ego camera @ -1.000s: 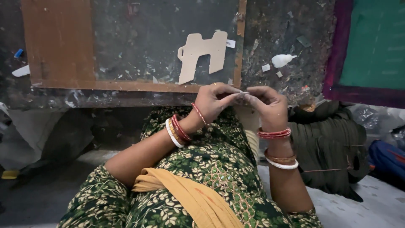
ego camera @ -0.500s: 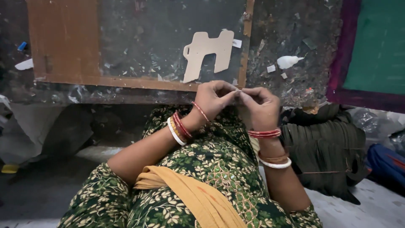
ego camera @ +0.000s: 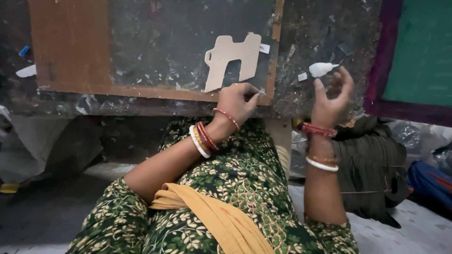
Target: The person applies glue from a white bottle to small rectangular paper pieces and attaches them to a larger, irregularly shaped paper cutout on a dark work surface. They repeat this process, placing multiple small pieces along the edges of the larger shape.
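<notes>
While the left hand (ego camera: 239,101) pinches something too small to tell at the board's (ego camera: 70,51) near edge, right hand (ego camera: 332,101) open, fingers should stay steady beside the cutout (ego camera: 230,59).

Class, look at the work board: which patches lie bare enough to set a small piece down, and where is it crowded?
Bare: the brown panel left of the dark scrap-flecked sheet. Crowded: around the cardboard cutout, where the left hand rests at the frame edge, and by the small white bottle near the right hand.
</notes>
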